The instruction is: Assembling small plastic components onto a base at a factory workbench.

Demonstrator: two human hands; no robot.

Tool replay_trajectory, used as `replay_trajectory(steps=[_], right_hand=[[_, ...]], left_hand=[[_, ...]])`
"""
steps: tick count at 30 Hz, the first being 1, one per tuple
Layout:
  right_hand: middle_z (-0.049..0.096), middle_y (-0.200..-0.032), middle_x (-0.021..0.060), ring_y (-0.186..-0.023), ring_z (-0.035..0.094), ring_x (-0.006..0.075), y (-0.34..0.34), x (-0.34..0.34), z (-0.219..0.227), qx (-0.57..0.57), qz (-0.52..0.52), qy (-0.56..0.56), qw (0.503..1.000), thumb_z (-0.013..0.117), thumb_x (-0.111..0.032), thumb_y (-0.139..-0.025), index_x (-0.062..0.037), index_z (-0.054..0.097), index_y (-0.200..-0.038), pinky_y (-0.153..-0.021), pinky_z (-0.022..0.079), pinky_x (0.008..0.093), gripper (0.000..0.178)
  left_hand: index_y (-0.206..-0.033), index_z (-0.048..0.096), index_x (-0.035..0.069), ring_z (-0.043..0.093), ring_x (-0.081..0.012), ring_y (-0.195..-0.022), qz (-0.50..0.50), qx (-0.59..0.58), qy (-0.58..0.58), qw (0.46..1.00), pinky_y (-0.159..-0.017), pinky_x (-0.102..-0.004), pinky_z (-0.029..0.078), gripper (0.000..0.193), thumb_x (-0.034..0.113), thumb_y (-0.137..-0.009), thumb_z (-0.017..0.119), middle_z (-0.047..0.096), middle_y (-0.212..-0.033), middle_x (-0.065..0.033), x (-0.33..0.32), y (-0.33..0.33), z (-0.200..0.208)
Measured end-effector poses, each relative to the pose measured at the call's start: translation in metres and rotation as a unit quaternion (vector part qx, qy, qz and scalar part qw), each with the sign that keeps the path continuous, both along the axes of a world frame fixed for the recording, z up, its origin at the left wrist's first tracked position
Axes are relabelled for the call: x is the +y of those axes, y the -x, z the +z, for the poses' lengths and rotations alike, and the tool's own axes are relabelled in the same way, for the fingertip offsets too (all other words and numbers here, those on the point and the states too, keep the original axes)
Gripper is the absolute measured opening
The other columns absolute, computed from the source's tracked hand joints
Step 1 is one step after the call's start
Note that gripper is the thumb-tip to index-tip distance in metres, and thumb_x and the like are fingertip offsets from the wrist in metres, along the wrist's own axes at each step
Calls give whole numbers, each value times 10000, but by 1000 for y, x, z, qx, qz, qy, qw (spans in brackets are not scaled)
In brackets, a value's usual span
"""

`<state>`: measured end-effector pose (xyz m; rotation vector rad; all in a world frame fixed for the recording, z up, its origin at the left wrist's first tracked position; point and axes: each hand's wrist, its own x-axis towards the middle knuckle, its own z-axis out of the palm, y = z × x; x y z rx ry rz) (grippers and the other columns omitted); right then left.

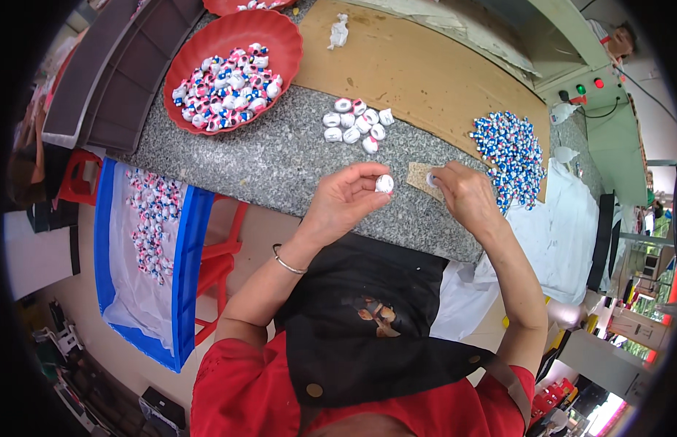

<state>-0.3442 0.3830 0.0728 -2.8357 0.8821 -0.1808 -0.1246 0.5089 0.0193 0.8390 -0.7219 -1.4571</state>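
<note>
My left hand point(344, 200) pinches a small white rounded piece point(384, 183) between thumb and fingers, just above the grey speckled worktop point(273, 156). To its right, my right hand point(466, 195) is closed, fingertips down at a tan rough-looking strip point(419, 173). A small pale piece point(430, 179) shows at those fingertips; its kind is too small to make out. Beyond my hands lies a loose group of white ring-like pieces point(351, 135) with pink marks. A heap of small blue-and-white parts point(510, 149) spreads to the right of my right hand.
A red scalloped bowl point(291, 47) of white, pink and blue pieces stands at the far left. Cardboard point(404, 69) covers the back of the worktop, with a crumpled white scrap point(338, 33) on it. Lower left is a blue lined crate point(195, 240) holding more pieces, beside a red stool point(220, 269).
</note>
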Motion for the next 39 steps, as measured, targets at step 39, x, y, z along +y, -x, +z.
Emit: replay_trajectory(steps=[39], right_hand=[[688,-880,109,-783,664,162,19,68,7,-343,-131,-370,854,687,-35,-869,-11,701,-1043,-689,511,285,176]], left_hand=[[-1323,555,7,659,-139,-850,-223,-9,-22,975,-762,-279,558,344,131,-1002,530,671,-1019,-97,-15,28,-3]])
